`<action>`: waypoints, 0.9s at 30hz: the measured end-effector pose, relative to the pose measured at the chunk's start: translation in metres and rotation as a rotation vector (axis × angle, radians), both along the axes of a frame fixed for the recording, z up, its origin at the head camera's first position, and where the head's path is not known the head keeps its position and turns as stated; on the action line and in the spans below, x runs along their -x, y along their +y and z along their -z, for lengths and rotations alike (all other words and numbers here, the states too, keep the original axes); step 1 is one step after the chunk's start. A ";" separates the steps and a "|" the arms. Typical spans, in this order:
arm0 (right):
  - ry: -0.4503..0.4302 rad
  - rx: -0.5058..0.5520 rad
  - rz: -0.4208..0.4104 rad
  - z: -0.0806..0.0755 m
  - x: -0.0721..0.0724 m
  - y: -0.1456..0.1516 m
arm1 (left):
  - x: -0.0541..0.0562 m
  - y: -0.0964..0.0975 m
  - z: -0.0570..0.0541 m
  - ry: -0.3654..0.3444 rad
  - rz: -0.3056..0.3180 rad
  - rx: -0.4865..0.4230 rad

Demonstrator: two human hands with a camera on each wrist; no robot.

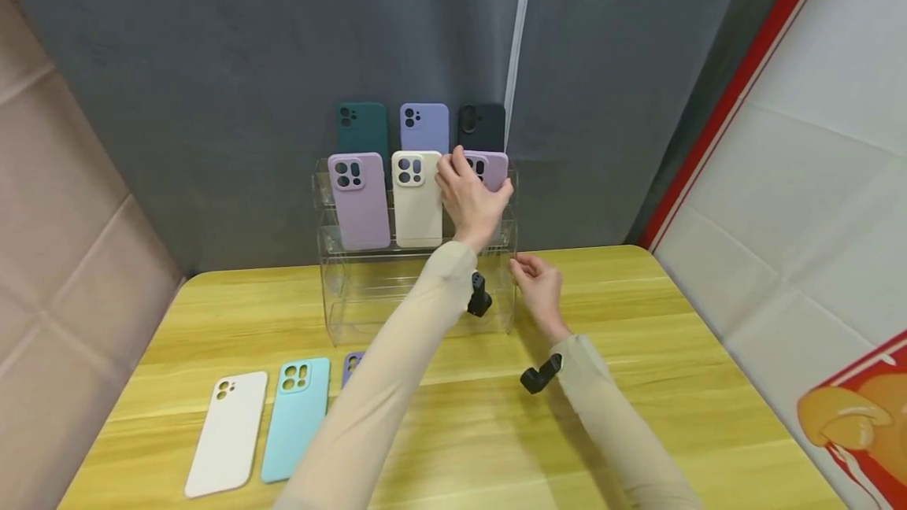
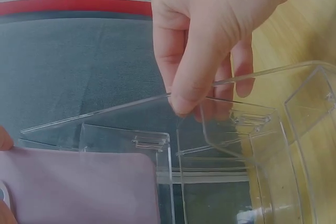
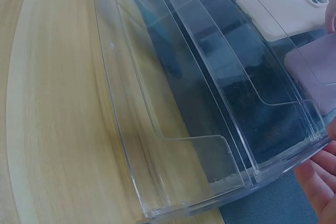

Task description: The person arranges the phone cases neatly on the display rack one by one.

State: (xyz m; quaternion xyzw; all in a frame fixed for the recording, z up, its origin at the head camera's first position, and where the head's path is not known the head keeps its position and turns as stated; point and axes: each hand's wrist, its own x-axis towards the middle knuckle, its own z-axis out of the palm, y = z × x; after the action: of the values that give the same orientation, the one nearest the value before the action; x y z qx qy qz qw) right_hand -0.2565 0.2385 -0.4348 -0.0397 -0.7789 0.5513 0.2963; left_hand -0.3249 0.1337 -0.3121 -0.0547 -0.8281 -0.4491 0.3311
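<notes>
A clear acrylic display rack stands on the table, stepped in tiers. My left hand grips a light purple phone case by its sides, at the right end of the middle tier. In the left wrist view the lower part of this purple case shows, with fingertips at its far end. My right hand pinches the rack's right side panel between thumb and fingers. Beside the held case stand a cream phone case and another light purple phone case.
On the top tier lean a dark green case, a periwinkle case and a black case. A white case, a turquoise case and a partly hidden purple case lie on the table at front left. A grey curtain hangs behind.
</notes>
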 end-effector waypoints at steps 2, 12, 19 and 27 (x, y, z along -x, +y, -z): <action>0.007 0.005 0.002 0.000 0.000 -0.001 | 0.001 0.000 0.001 -0.010 -0.012 0.006; 0.019 0.016 -0.006 0.001 -0.001 -0.004 | 0.004 0.003 0.004 -0.016 -0.067 0.118; 0.026 0.018 -0.003 0.002 0.001 -0.004 | 0.003 0.006 -0.003 -0.107 -0.095 0.219; 0.041 0.000 0.012 0.002 0.000 -0.002 | -0.003 0.004 -0.008 -0.114 -0.065 0.310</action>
State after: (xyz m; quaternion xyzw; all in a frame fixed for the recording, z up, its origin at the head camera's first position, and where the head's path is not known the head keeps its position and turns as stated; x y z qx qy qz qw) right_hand -0.2567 0.2365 -0.4369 -0.0333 -0.7723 0.5504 0.3155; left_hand -0.3219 0.1382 -0.3042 -0.0527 -0.9063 -0.3073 0.2853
